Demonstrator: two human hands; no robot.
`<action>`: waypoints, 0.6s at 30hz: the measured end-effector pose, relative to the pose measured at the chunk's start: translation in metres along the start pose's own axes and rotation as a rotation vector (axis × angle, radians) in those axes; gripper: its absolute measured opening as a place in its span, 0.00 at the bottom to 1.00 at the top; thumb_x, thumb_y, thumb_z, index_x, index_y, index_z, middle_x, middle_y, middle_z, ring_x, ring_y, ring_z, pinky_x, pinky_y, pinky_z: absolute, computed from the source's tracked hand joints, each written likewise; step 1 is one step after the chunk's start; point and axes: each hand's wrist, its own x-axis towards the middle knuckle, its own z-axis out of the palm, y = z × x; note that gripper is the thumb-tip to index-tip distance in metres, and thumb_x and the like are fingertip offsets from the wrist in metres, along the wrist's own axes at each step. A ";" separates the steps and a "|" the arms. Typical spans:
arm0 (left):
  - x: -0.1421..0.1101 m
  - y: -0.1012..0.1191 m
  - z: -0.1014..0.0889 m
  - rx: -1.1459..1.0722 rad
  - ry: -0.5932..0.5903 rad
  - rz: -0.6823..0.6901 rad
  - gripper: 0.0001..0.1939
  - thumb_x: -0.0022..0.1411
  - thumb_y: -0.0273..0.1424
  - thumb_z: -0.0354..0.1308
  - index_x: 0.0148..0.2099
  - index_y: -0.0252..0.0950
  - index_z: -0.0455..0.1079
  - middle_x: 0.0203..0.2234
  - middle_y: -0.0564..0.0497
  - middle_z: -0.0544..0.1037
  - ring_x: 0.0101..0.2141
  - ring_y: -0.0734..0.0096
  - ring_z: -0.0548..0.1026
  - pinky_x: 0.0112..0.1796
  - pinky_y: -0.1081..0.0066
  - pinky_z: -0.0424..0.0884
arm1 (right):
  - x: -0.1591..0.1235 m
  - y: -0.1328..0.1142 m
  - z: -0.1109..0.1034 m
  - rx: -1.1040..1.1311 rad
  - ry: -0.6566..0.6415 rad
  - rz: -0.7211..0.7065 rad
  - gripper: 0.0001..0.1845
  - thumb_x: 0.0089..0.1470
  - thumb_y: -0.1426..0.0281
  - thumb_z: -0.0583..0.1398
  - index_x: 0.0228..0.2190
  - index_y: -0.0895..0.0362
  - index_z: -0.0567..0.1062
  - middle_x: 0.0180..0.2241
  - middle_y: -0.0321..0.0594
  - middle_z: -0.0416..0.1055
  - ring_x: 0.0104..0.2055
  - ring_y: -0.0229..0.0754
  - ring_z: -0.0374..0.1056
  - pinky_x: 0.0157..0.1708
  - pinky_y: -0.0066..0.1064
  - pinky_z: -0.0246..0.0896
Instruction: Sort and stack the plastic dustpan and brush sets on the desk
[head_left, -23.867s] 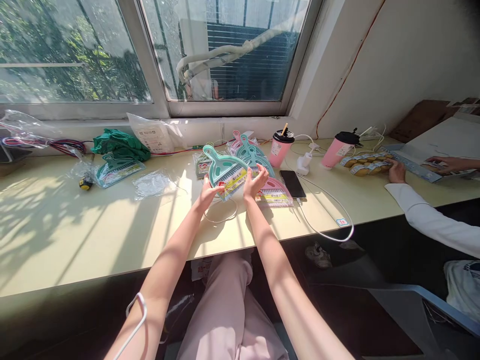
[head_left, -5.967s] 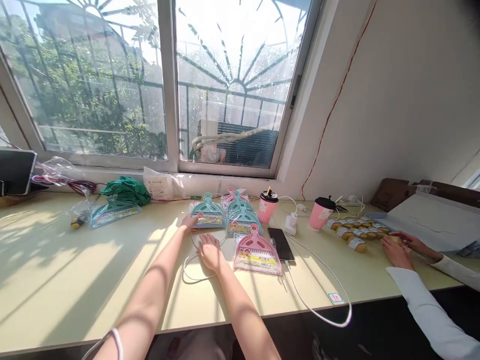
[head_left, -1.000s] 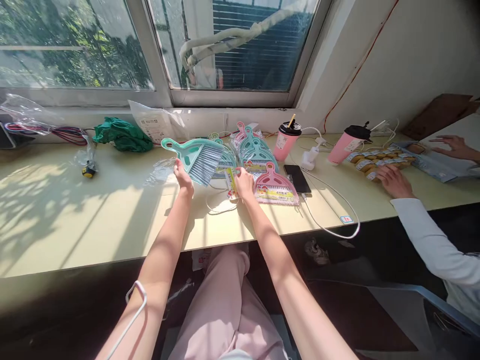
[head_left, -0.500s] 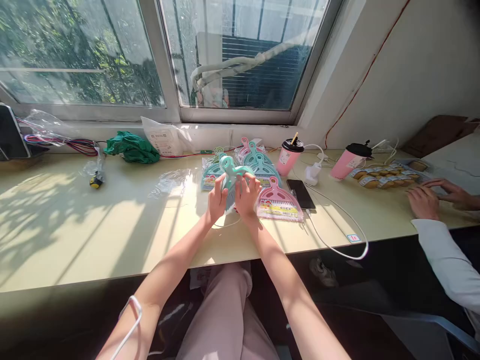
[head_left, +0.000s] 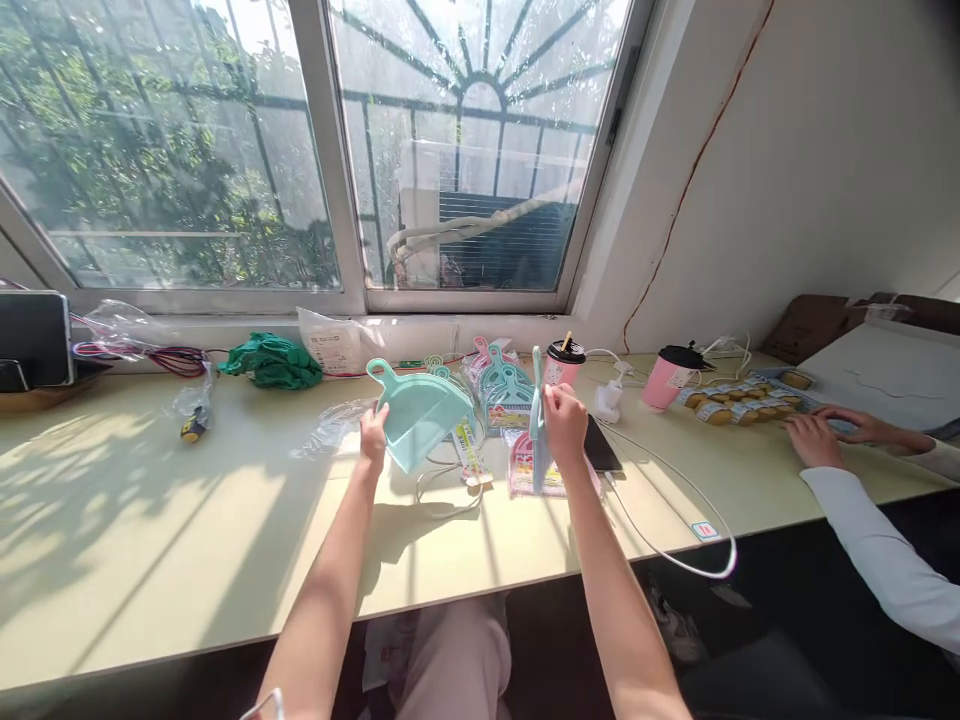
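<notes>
My left hand [head_left: 373, 433] grips the near edge of a teal plastic dustpan [head_left: 418, 415], lifted off the pale table [head_left: 150, 520] with its handle pointing up and left. My right hand [head_left: 564, 425] is closed on a teal hand brush [head_left: 537, 420], held upright and seen edge-on. Between them a paper label card [head_left: 472, 455] lies on the table. Behind it sits a pile of packaged teal and pink dustpan sets [head_left: 501, 385], and a pink set [head_left: 525, 470] lies under my right hand.
A black phone [head_left: 602, 455] with a white cable [head_left: 675, 510], two pink cups [head_left: 562, 362] [head_left: 667, 376], clear plastic wrap [head_left: 330, 430], a green cloth [head_left: 274, 360]. At the right, another person's hands [head_left: 825, 435] work at a row of packaged snacks [head_left: 739, 400].
Half a second ago both hands held the brush and dustpan together. Now they are pulled apart, dustpan to the left and brush to the right. The view has tilted up.
</notes>
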 end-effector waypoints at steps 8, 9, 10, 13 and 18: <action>-0.032 0.006 0.008 0.941 -0.227 0.178 0.19 0.73 0.43 0.53 0.49 0.35 0.79 0.44 0.32 0.82 0.50 0.41 0.79 0.49 0.54 0.73 | -0.012 0.047 0.004 -0.637 -0.351 0.158 0.22 0.67 0.71 0.56 0.59 0.52 0.76 0.57 0.53 0.75 0.59 0.54 0.70 0.51 0.39 0.65; -0.035 0.007 0.008 1.008 -0.277 0.197 0.20 0.73 0.44 0.54 0.47 0.34 0.80 0.45 0.31 0.82 0.52 0.40 0.78 0.48 0.54 0.74 | -0.011 0.054 0.007 -0.674 -0.366 0.138 0.23 0.67 0.70 0.57 0.61 0.52 0.75 0.60 0.54 0.72 0.63 0.55 0.66 0.53 0.40 0.65; -0.036 0.006 0.008 1.061 -0.327 0.201 0.19 0.72 0.43 0.55 0.44 0.34 0.80 0.45 0.30 0.82 0.53 0.38 0.78 0.48 0.55 0.74 | -0.008 0.060 0.011 -0.707 -0.388 0.127 0.24 0.67 0.69 0.58 0.63 0.52 0.74 0.62 0.55 0.70 0.66 0.57 0.63 0.56 0.43 0.64; -0.034 0.004 0.007 1.090 -0.408 0.142 0.13 0.69 0.37 0.58 0.39 0.34 0.80 0.45 0.29 0.81 0.53 0.38 0.78 0.47 0.55 0.74 | 0.007 0.074 0.022 -0.759 -0.479 0.112 0.27 0.70 0.65 0.57 0.67 0.55 0.69 0.64 0.59 0.68 0.66 0.57 0.64 0.60 0.47 0.62; -0.024 -0.004 0.001 0.714 -0.141 0.102 0.12 0.71 0.37 0.54 0.34 0.39 0.70 0.39 0.38 0.79 0.44 0.47 0.79 0.47 0.55 0.73 | 0.038 0.085 0.030 -0.831 -0.637 0.031 0.21 0.72 0.63 0.55 0.59 0.59 0.76 0.61 0.60 0.71 0.67 0.58 0.65 0.65 0.50 0.58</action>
